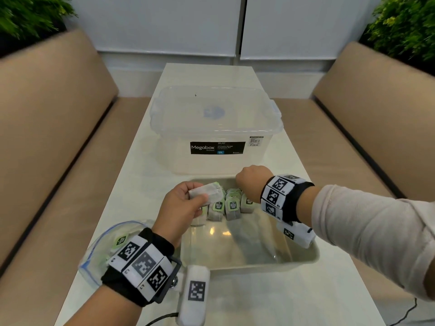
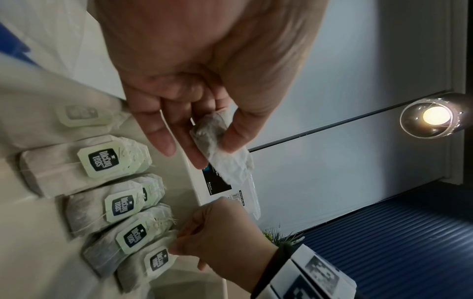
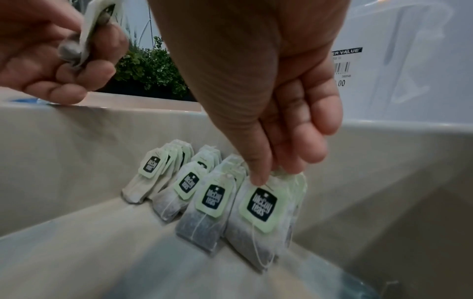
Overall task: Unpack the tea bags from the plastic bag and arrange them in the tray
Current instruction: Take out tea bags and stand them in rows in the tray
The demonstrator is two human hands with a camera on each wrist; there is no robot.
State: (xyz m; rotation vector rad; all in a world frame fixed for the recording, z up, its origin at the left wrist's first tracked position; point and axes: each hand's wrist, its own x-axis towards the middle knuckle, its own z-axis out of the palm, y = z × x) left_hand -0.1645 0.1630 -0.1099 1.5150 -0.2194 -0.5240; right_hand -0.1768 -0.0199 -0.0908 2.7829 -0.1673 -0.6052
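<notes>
Presently held: left hand (image 1: 182, 203) pinches a small bunch of tea bags (image 1: 204, 191) above the tray (image 1: 303, 257), thumb on top. Right hand (image 3: 281, 125) grips the top edge of the rightmost stack of tea bags (image 3: 258, 218), fingertips curled on its upper corner.

Location: four leaning stacks stand side by side against the tray's far wall. Plastic bag (image 1: 98, 252), blue-trimmed, lies on the table (image 1: 270, 302) left of the tray, with tagged bags inside.

Risk: the stacks lean on each other; a careless release or nudge could likely topple the row. Loose strings may snag fingers and drag neighbours out.

Markings: green tags read "McCoy teas". Clear storage box (image 1: 216, 128) behind is labelled "Megabox STORAGE", "12L", price sticker "SUPER VALUE".
</notes>
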